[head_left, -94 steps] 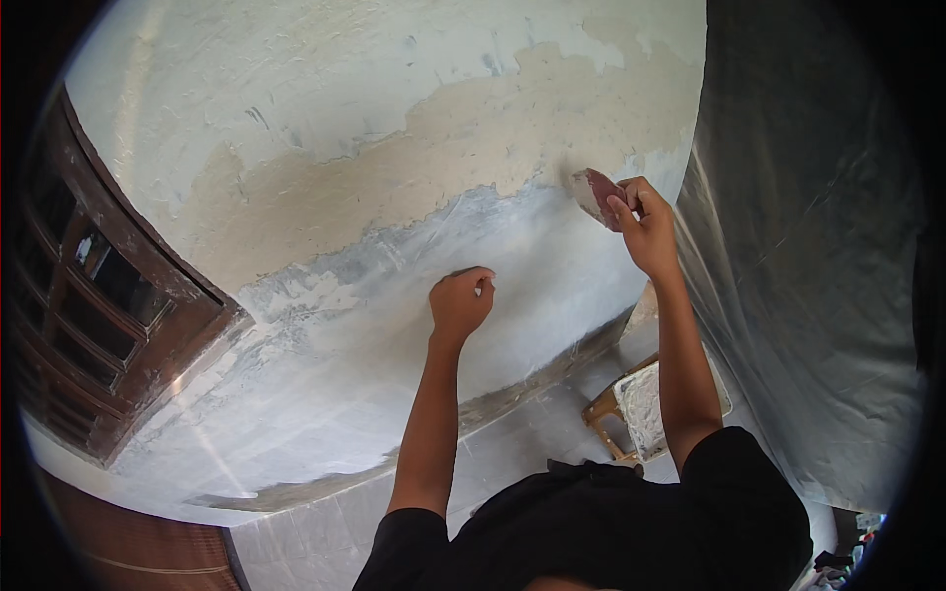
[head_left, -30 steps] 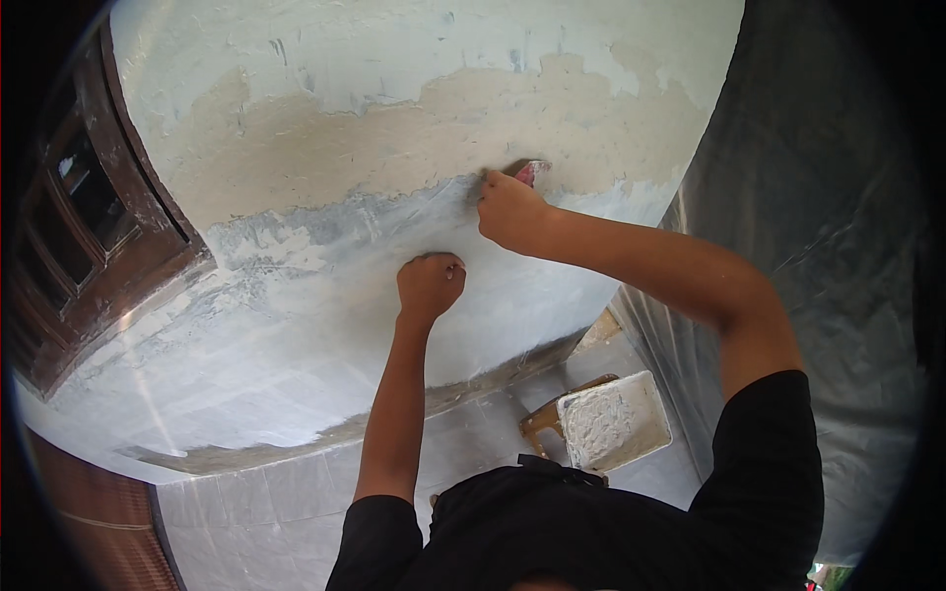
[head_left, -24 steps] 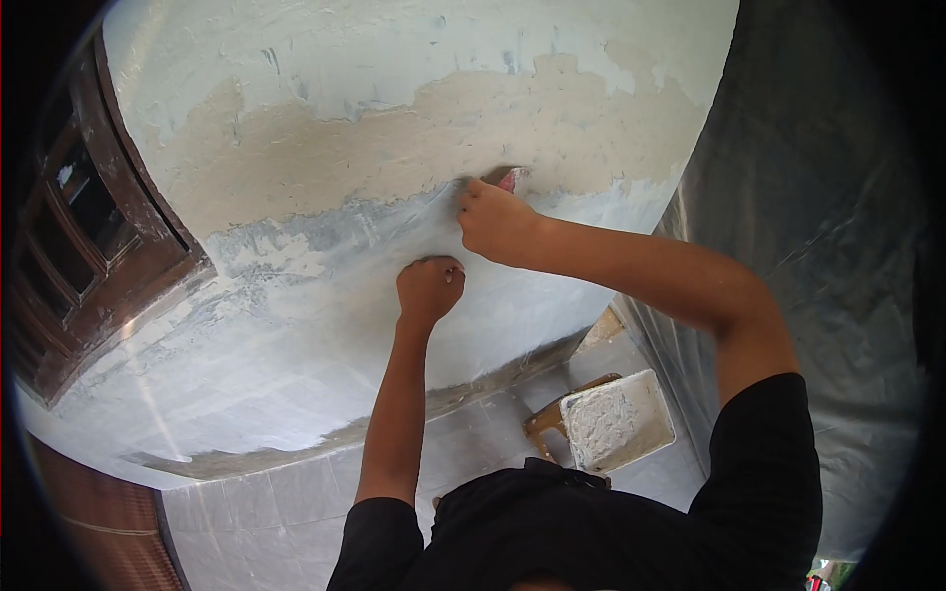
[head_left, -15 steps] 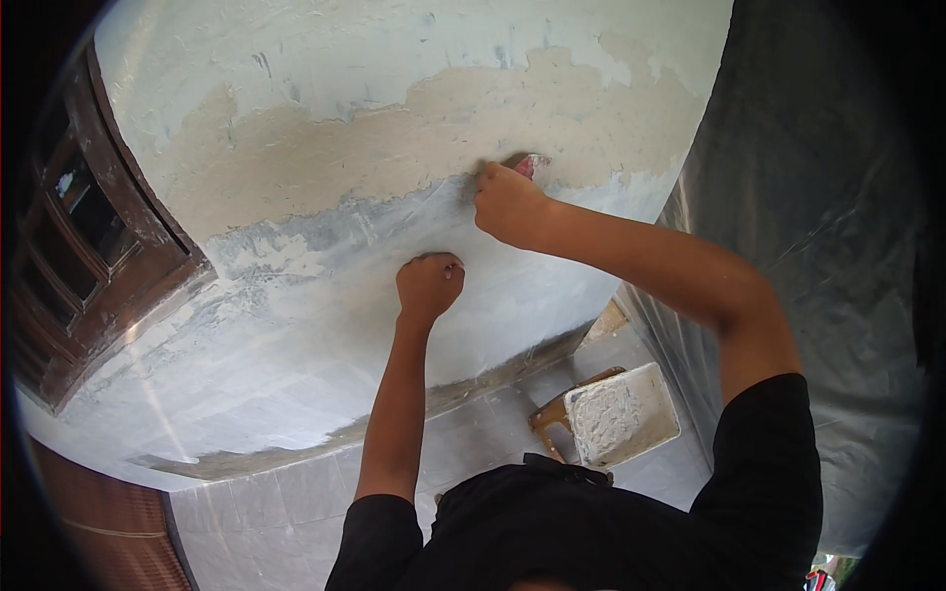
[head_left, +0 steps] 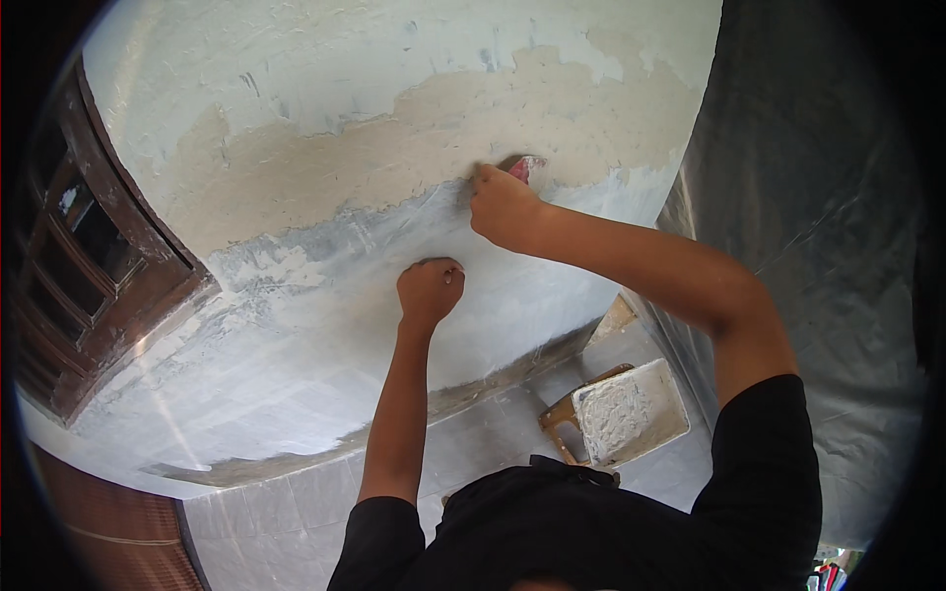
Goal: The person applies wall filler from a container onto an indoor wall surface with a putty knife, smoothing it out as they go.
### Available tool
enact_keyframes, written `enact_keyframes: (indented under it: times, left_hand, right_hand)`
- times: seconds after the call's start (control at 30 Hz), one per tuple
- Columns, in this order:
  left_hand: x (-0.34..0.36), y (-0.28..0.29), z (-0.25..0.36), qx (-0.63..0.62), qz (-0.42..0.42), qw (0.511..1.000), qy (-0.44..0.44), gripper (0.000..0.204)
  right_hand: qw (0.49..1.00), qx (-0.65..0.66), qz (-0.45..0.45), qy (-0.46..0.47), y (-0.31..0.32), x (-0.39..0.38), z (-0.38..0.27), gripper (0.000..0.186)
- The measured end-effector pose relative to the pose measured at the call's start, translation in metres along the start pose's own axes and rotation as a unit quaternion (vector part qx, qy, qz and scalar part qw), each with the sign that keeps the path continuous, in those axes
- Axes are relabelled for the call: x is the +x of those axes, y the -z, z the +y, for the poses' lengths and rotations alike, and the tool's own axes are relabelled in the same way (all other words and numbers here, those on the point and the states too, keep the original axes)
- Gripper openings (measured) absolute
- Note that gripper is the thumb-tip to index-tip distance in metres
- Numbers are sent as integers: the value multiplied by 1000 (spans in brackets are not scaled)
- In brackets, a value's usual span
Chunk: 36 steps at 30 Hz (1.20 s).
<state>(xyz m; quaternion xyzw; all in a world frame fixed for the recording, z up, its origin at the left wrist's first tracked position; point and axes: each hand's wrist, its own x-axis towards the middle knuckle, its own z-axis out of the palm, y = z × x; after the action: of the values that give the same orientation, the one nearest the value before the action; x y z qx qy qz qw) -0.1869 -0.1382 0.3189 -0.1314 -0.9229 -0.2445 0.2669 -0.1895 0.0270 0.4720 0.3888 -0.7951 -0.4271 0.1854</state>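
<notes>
In the head view, your right hand's point(head_left: 505, 209) fingers clamp the scraper point(head_left: 519, 169), upper centre of the frame, at the wall point(head_left: 315, 364). Best press its edge flat and evenly. Your left hand's point(head_left: 432, 288) fingers curl near centre; whether around anything, I cannot tell. One scraper, one tray point(head_left: 666, 402), one stool point(head_left: 558, 414).

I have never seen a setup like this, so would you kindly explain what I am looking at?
There is no machine: these are a person's own bare hands, seen from a wide fisheye camera on the head, so straight edges bend. The right hand holds a reddish flat tool, partly hidden, against or close to the patchy wall. The left hand is curled before the wall; whether it holds anything is unclear. At lower right, a tray of whitish paste appears to rest on a brownish stool.
</notes>
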Motion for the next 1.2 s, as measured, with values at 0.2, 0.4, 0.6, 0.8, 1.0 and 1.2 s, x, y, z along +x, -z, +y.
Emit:
enact_keyframes:
  times: [0.2, 0.4, 0.6, 0.8, 1.0, 1.2]
  left_hand:
    - [-1, -5, -2, -40, 43, 998, -11, 11]
    - [0, -1, -1, -48, 46, 998, -10, 11]
    - [-2, 3, 6, -49, 39, 998, 4, 11]
    - [-2, 2, 4, -57, 56, 997, 1, 11]
    - [-2, -1, 2, -55, 70, 996, -4, 10]
    - [-2, -1, 4, -60, 71, 996, 5, 10]
  right_hand:
    - [996, 17, 90, 6, 22, -2, 0, 10]
    - [989, 88, 121, -4, 35, -39, -2, 9]
    - [861, 450, 223, -74, -14, -70, 58, 7]
    - [886, 428, 143, -105, -30, -58, 92, 7]
    - [913, 389, 92, -85, -5, -35, 99, 5]
    - [903, 383, 175, -80, 8, -36, 116, 10]
